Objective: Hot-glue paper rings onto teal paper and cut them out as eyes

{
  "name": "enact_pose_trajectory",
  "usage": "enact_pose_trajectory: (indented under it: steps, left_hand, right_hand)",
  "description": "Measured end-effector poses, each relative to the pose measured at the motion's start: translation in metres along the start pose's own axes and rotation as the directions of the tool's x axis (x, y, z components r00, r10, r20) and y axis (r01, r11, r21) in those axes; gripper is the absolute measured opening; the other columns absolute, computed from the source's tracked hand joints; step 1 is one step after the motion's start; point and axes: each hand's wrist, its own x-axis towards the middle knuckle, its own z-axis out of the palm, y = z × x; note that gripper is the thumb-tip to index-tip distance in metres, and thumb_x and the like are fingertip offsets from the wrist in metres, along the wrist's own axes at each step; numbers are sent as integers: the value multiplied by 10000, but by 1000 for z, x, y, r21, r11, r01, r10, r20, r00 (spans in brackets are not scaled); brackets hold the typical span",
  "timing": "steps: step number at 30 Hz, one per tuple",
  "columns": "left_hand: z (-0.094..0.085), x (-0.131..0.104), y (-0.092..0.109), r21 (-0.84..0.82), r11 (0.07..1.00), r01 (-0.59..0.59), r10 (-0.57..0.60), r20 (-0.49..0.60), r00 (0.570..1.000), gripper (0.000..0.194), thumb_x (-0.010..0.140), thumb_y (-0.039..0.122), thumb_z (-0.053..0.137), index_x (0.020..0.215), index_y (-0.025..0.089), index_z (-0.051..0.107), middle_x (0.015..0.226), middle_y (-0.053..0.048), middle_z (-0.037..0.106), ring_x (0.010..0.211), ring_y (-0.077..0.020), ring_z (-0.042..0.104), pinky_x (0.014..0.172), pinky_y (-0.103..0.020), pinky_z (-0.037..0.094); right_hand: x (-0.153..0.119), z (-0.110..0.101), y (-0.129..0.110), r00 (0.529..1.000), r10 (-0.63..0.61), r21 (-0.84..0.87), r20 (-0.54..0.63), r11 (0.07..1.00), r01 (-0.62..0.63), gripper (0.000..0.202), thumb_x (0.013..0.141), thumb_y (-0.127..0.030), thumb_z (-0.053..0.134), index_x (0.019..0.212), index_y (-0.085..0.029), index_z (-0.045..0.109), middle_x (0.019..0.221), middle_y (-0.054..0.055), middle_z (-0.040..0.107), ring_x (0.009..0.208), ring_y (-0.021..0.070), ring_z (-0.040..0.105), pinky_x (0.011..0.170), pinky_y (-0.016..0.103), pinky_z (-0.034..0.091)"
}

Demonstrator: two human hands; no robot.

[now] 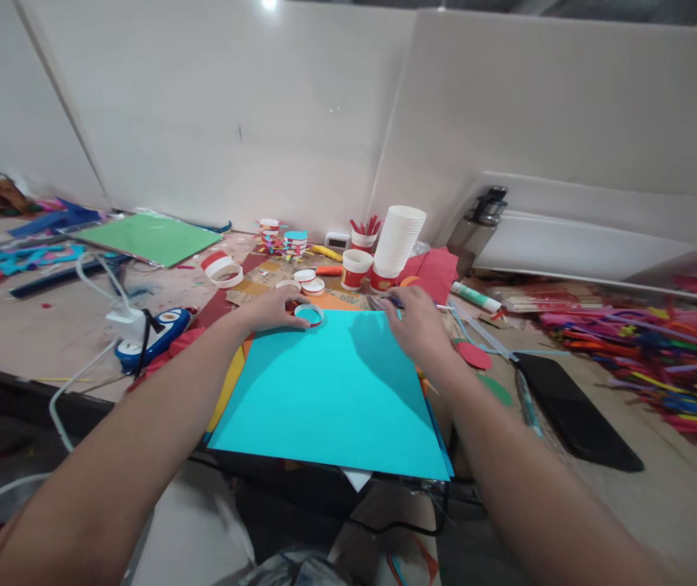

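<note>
A turquoise paper sheet [330, 399] lies before me on top of other coloured sheets, its near edge jutting past the table. My left hand [275, 309] grips a paper-cup ring [309, 316] at the sheet's far left corner, thumb against its side; turquoise shows through the middle. At the far right corner, my right hand [415, 321] has its fingers closed around a slim dark pen-like thing [396, 302], mostly hidden by the fingers. Behind the sheet are cut cup rings [313, 286], a red and white paper cup [357, 268] and a tall stack of white cups [398, 236].
A blue and white power strip [162, 335] with cables lies left. On the right are a black phone [574, 411], red [474, 355] and green [495, 390] paper discs, and many pipe cleaners [659, 350]. A green sheet [150, 238] lies back left. White boards stand behind.
</note>
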Motion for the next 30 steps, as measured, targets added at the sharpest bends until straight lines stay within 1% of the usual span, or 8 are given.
enact_pose_trajectory:
  steps: [3, 5, 8, 10, 13, 20, 25, 30]
  left_hand:
    - [-1, 1, 1, -6, 1000, 7, -7, 6, 1000, 594, 724, 550, 729, 1218, 221, 711, 1024, -47, 675, 897, -210, 595, 794, -290, 458]
    - [0, 1, 0, -4, 1000, 10, -10, 13, 1000, 606, 728, 557, 723, 1229, 217, 704, 1021, -48, 671, 887, -209, 593, 785, -291, 454]
    - [0, 2, -1, -3, 1000, -3, 3, 21, 1000, 602, 733, 565, 715, 1232, 229, 703, 1026, -46, 668, 891, -209, 592, 778, -287, 449]
    - [0, 2, -1, -1, 1000, -4, 4, 24, 1000, 602, 732, 562, 716, 1233, 230, 704, 1031, -49, 668, 893, -210, 593, 775, -287, 447]
    - [1, 2, -2, -1, 1000, 0, 0, 20, 1000, 613, 729, 565, 716, 1236, 221, 704, 1061, -57, 669, 897, -214, 596, 775, -293, 447]
    - [2, 2, -3, -6, 1000, 0, 0, 7, 1000, 577, 727, 565, 717, 1211, 250, 716, 1019, -41, 673, 893, -210, 594, 775, -288, 450]
    - [1, 2, -3, -14, 1000, -13, 13, 5, 1000, 601, 721, 578, 724, 1216, 236, 716, 1027, -49, 668, 878, -208, 592, 776, -293, 451]
    - [1, 2, -2, -9, 1000, 7, -7, 14, 1000, 608, 721, 578, 722, 1226, 240, 709, 1014, -47, 670, 885, -213, 594, 766, -287, 451]
  right_hand:
    - [6, -15, 34, 961, 271, -259, -44, 926, -273, 422, 974, -358, 445, 1186, -52, 644, 1209, 260, 624, 1140, 350, 587, 958, 436, 437]
    - [7, -18, 51, 929, 368, -372, 32, 867, -331, 481, 968, -379, 465, 1218, 2, 616, 1214, 309, 620, 1149, 376, 594, 946, 442, 438]
    - [7, -13, 65, 869, 446, -351, 213, 865, -358, 439, 943, -380, 522, 1191, -44, 659, 1164, 277, 676, 1106, 334, 644, 892, 372, 465]
    - [9, -8, 69, 847, 470, -316, 251, 866, -387, 403, 907, -366, 579, 1159, -72, 691, 1147, 260, 697, 1079, 312, 667, 859, 338, 475]
    - [14, -2, 72, 835, 492, -309, 246, 856, -414, 413, 865, -337, 621, 1161, -60, 701, 1151, 269, 700, 1062, 321, 682, 829, 336, 485]
    - [20, 0, 78, 817, 514, -265, 261, 852, -452, 405, 887, -330, 553, 1149, -68, 718, 1144, 233, 722, 1042, 291, 696, 783, 298, 490]
    - [24, 2, 81, 824, 507, -244, 253, 858, -453, 386, 893, -287, 537, 1143, -59, 723, 1206, 250, 696, 1104, 309, 675, 817, 306, 484]
    - [25, -4, 87, 858, 470, -200, 209, 879, -433, 282, 854, -254, 583, 1019, -99, 752, 1093, 226, 729, 1044, 309, 686, 805, 315, 488]
